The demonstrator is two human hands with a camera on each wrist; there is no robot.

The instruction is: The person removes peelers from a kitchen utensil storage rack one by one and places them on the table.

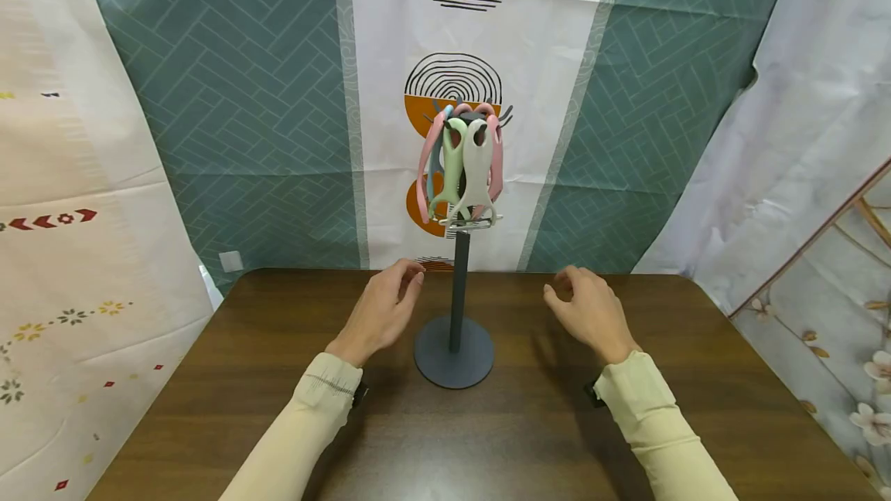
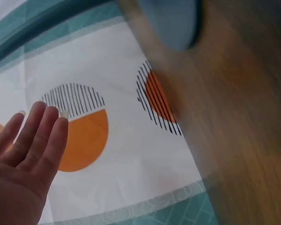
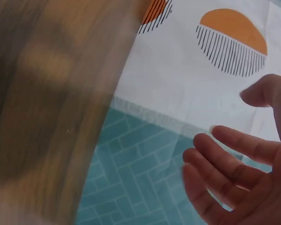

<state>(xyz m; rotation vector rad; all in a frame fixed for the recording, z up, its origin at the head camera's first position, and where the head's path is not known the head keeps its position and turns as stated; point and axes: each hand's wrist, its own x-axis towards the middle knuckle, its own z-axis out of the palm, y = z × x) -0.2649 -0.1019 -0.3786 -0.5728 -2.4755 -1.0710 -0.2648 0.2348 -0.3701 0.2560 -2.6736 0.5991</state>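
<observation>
A dark grey stand [image 1: 459, 284] with a round base [image 1: 454, 369] rises from the table between my hands. Y-shaped peelers hang from hooks at its top: a green peeler [image 1: 453, 157], a white peeler [image 1: 477, 165], a blue peeler [image 1: 435, 165] partly hidden, and pink peelers [image 1: 496, 157] at the sides. My left hand [image 1: 383, 308] hovers left of the pole, fingers loosely bent and apart from it. On the other side, my right hand [image 1: 590, 311] is held above the table, farther from the pole. Both wrist views show bare fingers holding nothing.
The brown wooden table [image 1: 543, 439] ends at a patterned curtain [image 1: 257, 99] behind the stand. More cloth hangs at both sides, a floral cloth [image 1: 821, 346] on the right. A small white square [image 1: 231, 261] lies at the back left corner.
</observation>
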